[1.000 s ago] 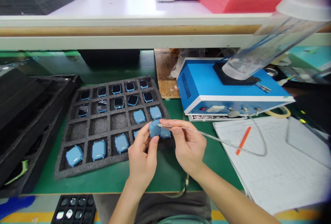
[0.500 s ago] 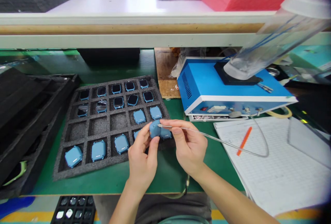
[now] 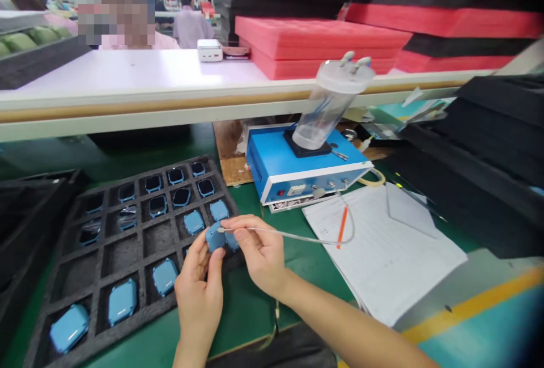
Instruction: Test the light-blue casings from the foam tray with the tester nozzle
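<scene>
My left hand [image 3: 199, 286] is closed around a blue smartwatch case [image 3: 213, 240], pinching it between thumb and fingers. In my right hand [image 3: 261, 257] is a thin clear tube [image 3: 300, 236]. Its metallic tip meets the face of the case turned toward me; whether it goes into the surface is too small to tell. The tube curves right and back to the front of a blue control box [image 3: 306, 181]. Under and left of my hands lies a dark foam tray [image 3: 80, 271] with several blue watches in its compartments, some screen up, others showing a plain blue side.
Atop the box a clear cylinder [image 3: 318, 115] stands tilted. Papers [image 3: 391, 249] with an orange stick [image 3: 342, 226] lie to the right. A white shelf [image 3: 140, 76] crosses behind, bearing red foam blocks [image 3: 323, 45]. More dark trays [image 3: 29, 215] stand at left. People are beyond the shelf.
The head view has swung to the right and up, so everything sits further left and lower in the picture. Both hands keep the same hold on the watch case and tube.
</scene>
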Action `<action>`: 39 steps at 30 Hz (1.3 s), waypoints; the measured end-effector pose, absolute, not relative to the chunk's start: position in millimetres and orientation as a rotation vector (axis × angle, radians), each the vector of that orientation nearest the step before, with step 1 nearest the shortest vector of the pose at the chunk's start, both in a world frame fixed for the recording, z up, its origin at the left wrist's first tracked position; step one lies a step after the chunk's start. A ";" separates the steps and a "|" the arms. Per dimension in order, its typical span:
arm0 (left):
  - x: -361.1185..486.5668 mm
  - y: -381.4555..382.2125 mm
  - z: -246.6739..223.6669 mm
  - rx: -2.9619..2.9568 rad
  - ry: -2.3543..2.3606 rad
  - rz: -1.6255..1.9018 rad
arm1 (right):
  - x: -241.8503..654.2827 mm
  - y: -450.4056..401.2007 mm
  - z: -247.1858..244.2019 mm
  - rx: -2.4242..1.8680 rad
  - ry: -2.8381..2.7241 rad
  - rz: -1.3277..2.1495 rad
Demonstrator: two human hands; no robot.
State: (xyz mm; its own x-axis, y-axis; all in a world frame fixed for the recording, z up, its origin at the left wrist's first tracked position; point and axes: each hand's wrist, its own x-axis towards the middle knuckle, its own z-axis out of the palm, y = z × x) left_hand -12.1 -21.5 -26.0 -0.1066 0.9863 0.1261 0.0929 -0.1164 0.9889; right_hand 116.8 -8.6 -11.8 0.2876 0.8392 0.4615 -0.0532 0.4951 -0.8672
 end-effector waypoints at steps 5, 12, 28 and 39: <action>-11.9 -18.7 -25.3 1.332 1.295 1.340 | 116.0 -7.4 -11.1 -0.847 -1.103 0.728; -12.4 -18.7 -23.4 1.334 1.310 1.344 | 113.9 -6.7 -11.3 -0.837 -1.099 0.745; -12.7 -18.8 -23.4 1.379 1.311 1.361 | 114.7 -6.6 -13.4 -0.834 -1.101 0.772; -12.9 -22.8 -26.5 1.398 1.272 1.366 | 113.0 -11.0 -14.9 -0.831 -1.104 0.740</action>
